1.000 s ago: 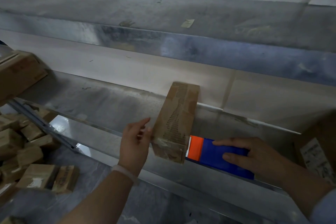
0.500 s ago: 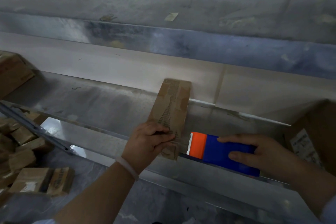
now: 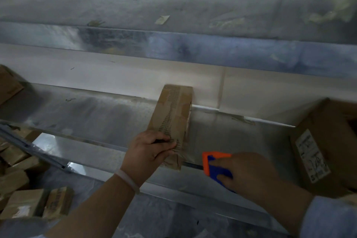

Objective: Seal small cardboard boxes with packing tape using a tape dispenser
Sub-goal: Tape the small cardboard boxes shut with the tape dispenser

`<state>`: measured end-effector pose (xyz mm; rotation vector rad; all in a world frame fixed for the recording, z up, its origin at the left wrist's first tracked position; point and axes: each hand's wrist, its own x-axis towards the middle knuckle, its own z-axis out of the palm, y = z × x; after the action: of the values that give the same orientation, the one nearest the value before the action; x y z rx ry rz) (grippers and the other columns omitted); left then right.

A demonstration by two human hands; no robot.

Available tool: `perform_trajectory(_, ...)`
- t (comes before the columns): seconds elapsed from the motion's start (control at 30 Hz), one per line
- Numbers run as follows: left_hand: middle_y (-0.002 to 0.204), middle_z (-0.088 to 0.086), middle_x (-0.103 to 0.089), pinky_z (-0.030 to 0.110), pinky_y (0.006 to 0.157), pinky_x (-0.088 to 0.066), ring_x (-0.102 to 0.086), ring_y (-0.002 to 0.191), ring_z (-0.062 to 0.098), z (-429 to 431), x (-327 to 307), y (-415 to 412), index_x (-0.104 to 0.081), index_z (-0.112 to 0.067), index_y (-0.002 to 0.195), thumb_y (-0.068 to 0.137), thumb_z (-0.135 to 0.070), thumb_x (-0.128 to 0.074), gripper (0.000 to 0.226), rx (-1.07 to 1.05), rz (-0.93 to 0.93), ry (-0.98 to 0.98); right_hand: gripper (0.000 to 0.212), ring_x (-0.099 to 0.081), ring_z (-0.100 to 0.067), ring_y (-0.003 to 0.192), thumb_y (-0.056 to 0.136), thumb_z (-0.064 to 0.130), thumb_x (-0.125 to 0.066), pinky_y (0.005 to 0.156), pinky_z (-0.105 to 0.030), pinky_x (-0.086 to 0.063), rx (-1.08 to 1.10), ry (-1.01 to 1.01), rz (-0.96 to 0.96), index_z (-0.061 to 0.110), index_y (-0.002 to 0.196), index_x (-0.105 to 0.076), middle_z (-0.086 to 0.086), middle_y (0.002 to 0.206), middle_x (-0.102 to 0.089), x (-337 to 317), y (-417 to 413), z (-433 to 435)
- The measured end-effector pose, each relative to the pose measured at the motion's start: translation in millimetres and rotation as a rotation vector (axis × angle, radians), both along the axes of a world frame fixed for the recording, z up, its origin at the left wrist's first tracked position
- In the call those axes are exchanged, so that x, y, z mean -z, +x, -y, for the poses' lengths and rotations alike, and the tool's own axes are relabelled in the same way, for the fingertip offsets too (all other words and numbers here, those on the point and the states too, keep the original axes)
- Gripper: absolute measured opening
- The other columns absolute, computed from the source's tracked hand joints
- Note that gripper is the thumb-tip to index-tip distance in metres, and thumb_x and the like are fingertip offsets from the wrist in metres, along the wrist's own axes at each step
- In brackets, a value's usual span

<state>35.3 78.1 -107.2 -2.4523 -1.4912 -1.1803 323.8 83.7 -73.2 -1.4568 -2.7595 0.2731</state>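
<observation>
A long, narrow cardboard box (image 3: 172,116) lies on the metal shelf (image 3: 96,114), its far end against the wall. My left hand (image 3: 149,152) grips its near end, fingers curled over the top face where shiny tape shows. My right hand (image 3: 249,173) holds the blue tape dispenser (image 3: 218,168) with its orange cutter end pointing left, just right of the box's near end. Clear tape seems to stretch between the dispenser and the box.
Several small cardboard boxes (image 3: 29,201) are piled at the lower left. A big open carton (image 3: 324,147) with a white label stands at the right on the shelf. Another carton (image 3: 9,85) sits at the far left edge. A metal rail (image 3: 173,46) runs above.
My left hand went from touching the box's side to gripping its near end. My right hand has lifted the dispenser off the shelf edge and tilted it toward the box.
</observation>
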Motion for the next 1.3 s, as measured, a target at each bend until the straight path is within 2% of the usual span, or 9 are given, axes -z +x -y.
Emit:
perform_trajectory(0.07, 0.096, -0.004, -0.071, 0.021, 0.085, -0.045, -0.062, 0.09, 0.008, 0.2, 0.9, 0.7, -0.079, -0.021, 0.092, 0.085, -0.04, -0.064, 0.024, -0.002, 0.01, 0.005, 0.046, -0.061, -0.003, 0.097, 0.085, 0.068, -0.037, 0.075, -0.015, -0.042, 0.097, 0.015, -0.119, 0.061, 0.131, -0.038, 0.02, 0.123, -0.062, 4.6, 11.2, -0.7)
perform_trajectory(0.13, 0.097, -0.005, -0.07, 0.018, 0.087, -0.042, -0.06, 0.09, 0.006, 0.2, 0.6, 1.1, -0.079, -0.021, 0.092, 0.085, -0.04, -0.064, 0.025, -0.003, 0.022, -0.008, 0.046, -0.056, 0.009, 0.068, 0.082, 0.069, -0.037, 0.059, -0.003, -0.032, 0.18, 0.134, -0.173, 0.059, 0.127, -0.041, 0.022, 0.105, -0.069, 2.6, 23.0, -6.4)
perform_trajectory(0.27, 0.099, -0.007, -0.07, 0.021, 0.086, -0.044, -0.06, 0.091, 0.006, 1.4, -1.0, 1.0, -0.078, -0.024, 0.093, 0.082, -0.041, -0.065, 0.024, -0.024, 0.038, -0.043, 0.036, -0.028, 0.006, 0.035, 0.08, 0.043, -0.068, 0.034, -0.005, -0.008, 0.301, 0.358, -0.205, 0.046, 0.114, -0.058, 0.01, 0.063, -0.066, -4.1, 41.7, -29.6)
perform_trajectory(0.5, 0.103, -0.011, -0.068, 0.021, 0.087, -0.044, -0.058, 0.096, 0.001, 2.9, 0.9, 2.3, -0.077, -0.026, 0.095, 0.08, -0.039, -0.068, 0.022, -0.048, 0.062, -0.076, 0.068, -0.065, -0.025, 0.084, 0.08, 0.03, -0.065, 0.07, -0.033, -0.052, 0.326, 0.128, -0.097, 0.032, 0.142, -0.038, -0.008, 0.112, -0.067, 8.6, 69.6, -60.1)
perform_trajectory(0.7, 0.104, -0.012, -0.067, 0.023, 0.086, -0.046, -0.057, 0.098, 0.0, 2.8, 0.6, 3.4, -0.077, -0.028, 0.096, 0.08, -0.039, -0.069, 0.022, -0.058, 0.088, -0.105, 0.066, -0.064, -0.042, 0.089, 0.067, 0.008, -0.079, 0.079, -0.048, -0.053, 0.292, 0.277, 0.028, 0.015, 0.13, -0.059, -0.019, 0.106, -0.068, 62.2, 85.8, -75.2)
perform_trajectory(0.83, 0.104, -0.012, -0.067, 0.022, 0.088, -0.044, -0.057, 0.098, 0.001, 4.7, -0.6, 3.0, -0.077, -0.027, 0.095, 0.081, -0.041, -0.068, 0.022, -0.06, 0.082, -0.11, 0.055, -0.055, -0.047, 0.113, 0.075, 0.002, -0.057, 0.1, -0.056, -0.037, 0.235, 0.491, -0.005, 0.008, 0.129, -0.058, -0.028, 0.123, -0.06, 96.4, 84.7, -59.3)
perform_trajectory(0.93, 0.102, -0.01, -0.068, 0.021, 0.088, -0.044, -0.058, 0.097, 0.003, 4.0, -1.3, 1.7, -0.078, -0.026, 0.094, 0.08, -0.039, -0.068, 0.022, -0.05, 0.066, -0.112, 0.058, -0.056, -0.05, 0.108, 0.07, 0.006, -0.066, 0.092, -0.059, -0.042, 0.243, 0.427, 0.092, 0.005, 0.128, -0.06, -0.03, 0.122, -0.059, 103.3, 61.6, -41.5)
perform_trajectory(1.1, 0.102, -0.01, -0.068, 0.012, 0.092, -0.036, -0.057, 0.095, 0.001, 2.8, -3.4, -1.3, -0.077, -0.027, 0.096, 0.082, -0.041, -0.066, 0.023, -0.012, 0.031, -0.106, 0.056, -0.059, -0.047, 0.103, 0.084, 0.03, -0.037, 0.089, -0.055, -0.045, 0.309, 0.366, 0.171, 0.004, 0.127, -0.061, -0.033, 0.117, -0.059, 101.9, 25.0, -17.1)
perform_trajectory(1.3, 0.107, -0.011, -0.066, 0.017, 0.09, -0.039, -0.058, 0.095, 0.005, 0.0, -5.1, -13.4, -0.074, -0.03, 0.105, 0.088, -0.042, -0.06, 0.025, 0.055, -0.08, -0.148, 0.056, -0.063, -0.052, 0.095, 0.076, 0.022, -0.034, 0.081, -0.062, -0.051, 0.383, 0.346, 0.185, -0.002, 0.112, -0.07, -0.037, 0.107, -0.062, 88.9, 9.0, -5.7)
